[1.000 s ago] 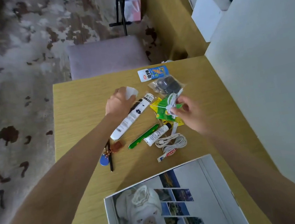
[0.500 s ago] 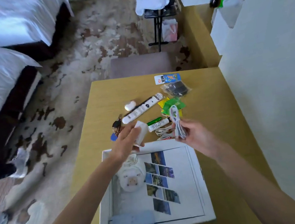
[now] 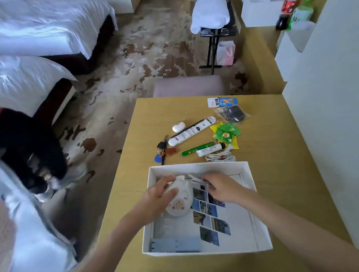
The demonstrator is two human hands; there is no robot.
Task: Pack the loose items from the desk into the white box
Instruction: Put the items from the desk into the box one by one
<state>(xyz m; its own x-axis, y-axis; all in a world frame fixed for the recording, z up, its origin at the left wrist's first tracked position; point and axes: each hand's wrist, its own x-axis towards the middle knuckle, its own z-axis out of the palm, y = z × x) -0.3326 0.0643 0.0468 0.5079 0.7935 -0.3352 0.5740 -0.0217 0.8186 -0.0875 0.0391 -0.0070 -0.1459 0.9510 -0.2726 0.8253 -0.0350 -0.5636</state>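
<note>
The open white box (image 3: 197, 165) sits at the desk's near edge, holding a plush pig pouch (image 3: 181, 204) and a sheet of photos (image 3: 211, 221). My left hand (image 3: 159, 196) lies over the pouch's far left side; what is beneath it is hidden. My right hand (image 3: 221, 187) is inside the box with a white coiled cable (image 3: 195, 178) pinched at its fingertips. Behind the box lie a second white cable (image 3: 219, 156), small tube (image 3: 210, 149), green pen (image 3: 196, 149), keys (image 3: 163, 148), long white tube (image 3: 192, 130), earbud case (image 3: 178, 127), green tea packets (image 3: 226, 132), bagged black item (image 3: 233, 113) and a blue packet (image 3: 222, 101).
A white wall (image 3: 343, 112) borders the desk (image 3: 282, 167) on the right. A padded chair (image 3: 187, 85) stands at the far edge. A person in a red top (image 3: 13, 140) is on the left, beside the beds (image 3: 26, 72).
Both hands have come down from above the loose items into the box, the right one bringing the coiled cable. The white adapter in my left hand is no longer visible.
</note>
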